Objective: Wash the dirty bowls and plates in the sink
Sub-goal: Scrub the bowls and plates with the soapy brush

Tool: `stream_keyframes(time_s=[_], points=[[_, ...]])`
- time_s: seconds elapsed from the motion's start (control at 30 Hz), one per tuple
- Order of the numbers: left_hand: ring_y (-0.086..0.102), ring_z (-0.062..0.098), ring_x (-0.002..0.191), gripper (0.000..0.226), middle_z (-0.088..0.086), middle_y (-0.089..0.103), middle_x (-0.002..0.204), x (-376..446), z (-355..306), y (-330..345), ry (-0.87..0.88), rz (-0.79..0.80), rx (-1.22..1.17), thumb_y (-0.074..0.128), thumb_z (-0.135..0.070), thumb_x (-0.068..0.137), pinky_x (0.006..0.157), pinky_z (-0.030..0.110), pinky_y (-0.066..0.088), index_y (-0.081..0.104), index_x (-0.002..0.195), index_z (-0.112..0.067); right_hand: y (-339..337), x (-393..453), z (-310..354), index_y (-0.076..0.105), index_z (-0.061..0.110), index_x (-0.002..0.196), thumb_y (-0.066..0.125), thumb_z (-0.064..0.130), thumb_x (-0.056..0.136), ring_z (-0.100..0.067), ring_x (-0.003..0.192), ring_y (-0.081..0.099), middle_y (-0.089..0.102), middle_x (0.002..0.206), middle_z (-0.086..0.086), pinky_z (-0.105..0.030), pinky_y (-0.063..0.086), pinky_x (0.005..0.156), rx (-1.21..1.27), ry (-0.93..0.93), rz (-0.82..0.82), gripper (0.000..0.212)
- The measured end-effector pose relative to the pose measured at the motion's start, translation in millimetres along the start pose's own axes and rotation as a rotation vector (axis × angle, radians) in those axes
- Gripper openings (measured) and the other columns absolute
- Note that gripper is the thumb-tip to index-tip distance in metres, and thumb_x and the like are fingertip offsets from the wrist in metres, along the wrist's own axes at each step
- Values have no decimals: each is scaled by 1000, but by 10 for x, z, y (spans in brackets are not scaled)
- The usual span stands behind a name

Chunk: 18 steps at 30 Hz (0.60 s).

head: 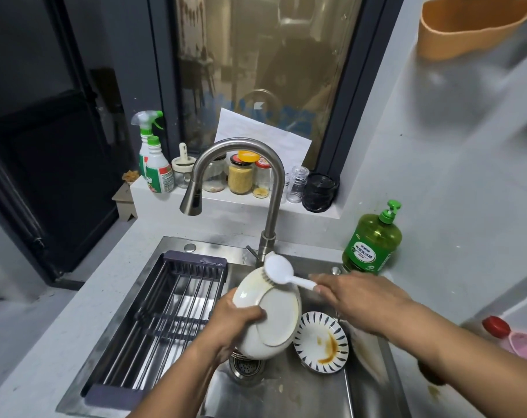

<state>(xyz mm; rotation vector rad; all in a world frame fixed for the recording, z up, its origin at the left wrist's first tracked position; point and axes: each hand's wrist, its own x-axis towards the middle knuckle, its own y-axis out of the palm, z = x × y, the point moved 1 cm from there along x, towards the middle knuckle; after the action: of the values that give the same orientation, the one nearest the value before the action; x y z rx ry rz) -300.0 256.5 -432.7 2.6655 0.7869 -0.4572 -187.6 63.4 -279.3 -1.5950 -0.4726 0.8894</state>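
Note:
My left hand [233, 322] grips a white bowl [271, 315] by its rim, holding it tilted over the steel sink [304, 393] with its underside facing me. My right hand [358, 300] holds the handle of a white dish brush [281, 268], whose bristles touch the bowl's upper edge. A striped plate [321, 342] smeared with brown sauce lies in the sink basin just right of the bowl. More dishes under the bowl are mostly hidden.
A purple drying rack [168, 321] spans the sink's left half. The faucet [241, 176] arches above. A green dish soap bottle [373, 239] stands at the back right. Spray bottles [153, 158] and jars [241, 176] line the window ledge. A red-capped pink bottle [512, 336] sits right.

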Motion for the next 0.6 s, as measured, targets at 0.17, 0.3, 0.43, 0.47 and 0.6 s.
stream_keyframes(time_s=[0.17, 0.3, 0.43, 0.47, 0.6], points=[[70, 41, 105, 62, 26, 72, 111, -23, 37, -67, -75, -6, -400, 77, 7, 66, 84, 51, 59, 60, 125, 1, 87, 48, -299, 41, 49, 143, 31, 60, 102, -17, 129, 53, 53, 145, 9, -41, 46, 103, 139, 94, 54, 44], [68, 41, 108, 58, 27, 70, 117, -42, 76, -17, -185, -37, -674, 70, -3, 74, 88, 59, 56, 58, 131, 1, 202, 37, -314, 43, 52, 139, 31, 62, 100, -13, 112, 60, 64, 126, 15, -41, 51, 96, 192, 69, 58, 42], [66, 40, 108, 49, 22, 72, 117, -83, 89, 14, -232, -77, -842, 66, -13, 84, 67, 56, 61, 58, 132, -7, 286, -92, -282, 47, 53, 133, 28, 64, 99, -12, 102, 61, 67, 112, 15, -40, 53, 88, 188, 48, 70, 41], [66, 40, 108, 51, 21, 72, 116, -98, 86, 19, -233, -101, -864, 67, -15, 82, 71, 58, 61, 59, 132, -9, 293, -146, -244, 45, 54, 134, 28, 63, 100, -12, 101, 61, 66, 110, 16, -38, 52, 87, 177, 33, 68, 40], [68, 36, 107, 71, 18, 74, 114, -102, 116, 49, -243, -158, -830, 76, -27, 66, 105, 54, 48, 60, 133, -12, 315, -382, -12, 28, 57, 146, 23, 63, 101, -17, 101, 59, 58, 97, 13, -35, 46, 78, 70, -34, 65, 45]])
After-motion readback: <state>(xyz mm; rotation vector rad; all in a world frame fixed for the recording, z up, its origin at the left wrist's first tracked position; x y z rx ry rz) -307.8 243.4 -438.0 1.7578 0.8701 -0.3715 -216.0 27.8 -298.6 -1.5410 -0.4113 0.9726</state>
